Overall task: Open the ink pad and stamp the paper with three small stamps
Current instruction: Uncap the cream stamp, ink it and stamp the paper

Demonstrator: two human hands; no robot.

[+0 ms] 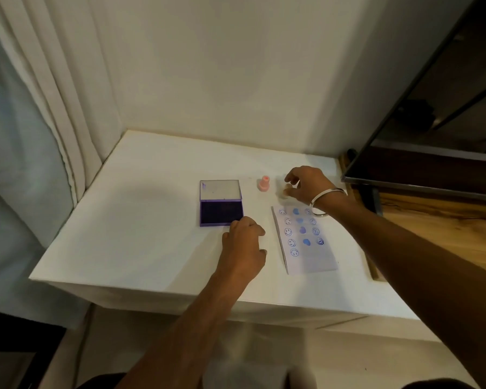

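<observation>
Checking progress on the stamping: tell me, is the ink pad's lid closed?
No, the ink pad lies open, its clear lid folded back flat on the table.

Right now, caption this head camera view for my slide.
Ink pad open, left hand beside it, right hand reaching a pale stamp above the stamped paper.

White rectangular table fills centre of frame, far edge against cream wall, left edge beside curtain. Purple rectangular ink pad lies near table centre, clear lid hinged open and flat toward wall, dark pad face up. Small pink plastic stamp stands upright just right of lid. Pale, blurred stamp right of pink one, partly hidden by fingers. White paper sheet lies right of centre, bearing three columns of blue prints: smiley faces, hearts, round marks.
</observation>
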